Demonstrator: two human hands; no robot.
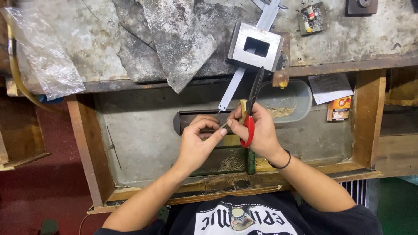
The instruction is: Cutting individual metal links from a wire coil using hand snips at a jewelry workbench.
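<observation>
Scissors (249, 114) with red handles and dark blades, sitting in the right hand (257, 132), blades pointing far, up toward the bench edge. Right hand closing around the red loop, thumb and fingers wrapped tight, gripping the scissors firmly. Left hand (198, 143) pinching something thin and small (223, 125) between thumb and forefinger, just left of the scissors' pivot; too small to be telling what kind of piece. Both hands meeting almost fingertip to fingertip over a shallow metal-lined drawer (143, 130) under the bench.

Lying beneath the hands: a dark narrow tray (185, 119), partly hidden by the fingers, and a heap of fine wire-like clippings (230, 163) near the front edge. Sitting just right and far of the hands: a pale plastic tub (298, 98) holding more thin strands. Standing farther right, against the drawer's wooden side: a small orange box (339, 109) and a sheet of paper (328, 87).

Resting on the bench (357, 39) above: a square metal block with a rectangular hole (254, 45), directly far of the scissor tips, with a long flat metal strip (237, 82) running under it and slanting down into the drawer, ending close to the left fingers. Spreading left of the block: torn grey sheets (174, 39); crumpling at far left: a clear plastic bag (43, 56). Showing at the near edge: a black printed shirt (244, 215).
</observation>
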